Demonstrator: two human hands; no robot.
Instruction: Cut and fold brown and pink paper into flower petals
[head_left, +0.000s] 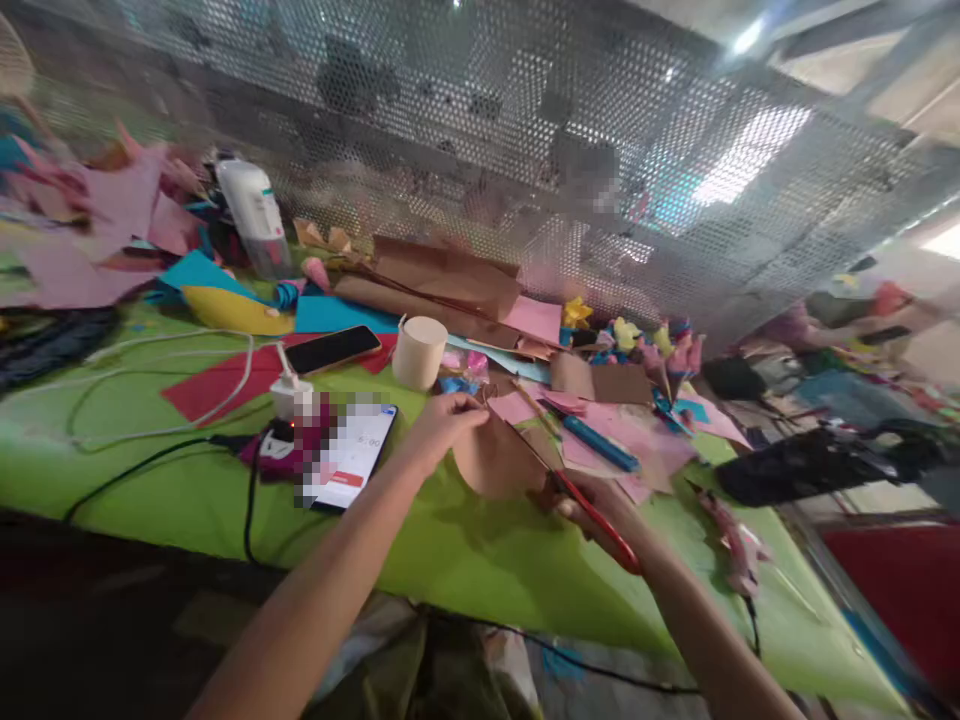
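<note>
Brown paper piece (495,462) just in front of the cup (418,350): left hand (444,425) pinches its top edge, right hand (621,512) grips red scissors (598,520) at its right edge.

Both forearms stretched forward, bare; left hand (444,425) fingertips pinched together, right hand (600,512) curled in closed grip.

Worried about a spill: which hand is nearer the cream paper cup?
Left. The left hand pinches brown paper just in front of the cream paper cup; the right hand, gripping red-handled scissors, is farther to its right.
</note>
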